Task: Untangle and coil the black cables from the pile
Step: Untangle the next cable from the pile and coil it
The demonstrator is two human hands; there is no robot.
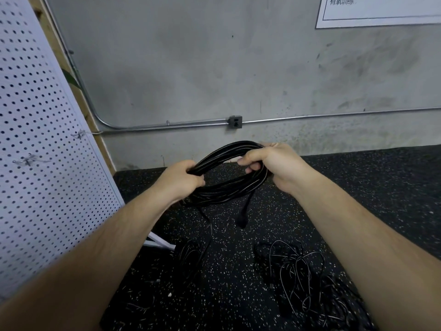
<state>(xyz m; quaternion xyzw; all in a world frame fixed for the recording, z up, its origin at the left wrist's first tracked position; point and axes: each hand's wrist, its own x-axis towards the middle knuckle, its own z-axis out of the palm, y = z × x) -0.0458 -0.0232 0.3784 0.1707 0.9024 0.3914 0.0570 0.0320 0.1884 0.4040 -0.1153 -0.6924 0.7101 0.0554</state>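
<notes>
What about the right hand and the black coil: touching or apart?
Touching. The head view shows the right hand gripping the black coil, fingers curled round it.

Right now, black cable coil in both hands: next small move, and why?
Probably wrap the dangling loose end around the coiled black cable: the left hand and right hand grip its opposite sides, and that tail hangs free below.

Legible text, one entry. White sign point(381, 13) with a thin dark border line, fixed to the grey wall point(214, 56), far right, cut off by the frame's top edge. Grey printed characters at its upper left read 有氧训练, slightly blurred.
</notes>
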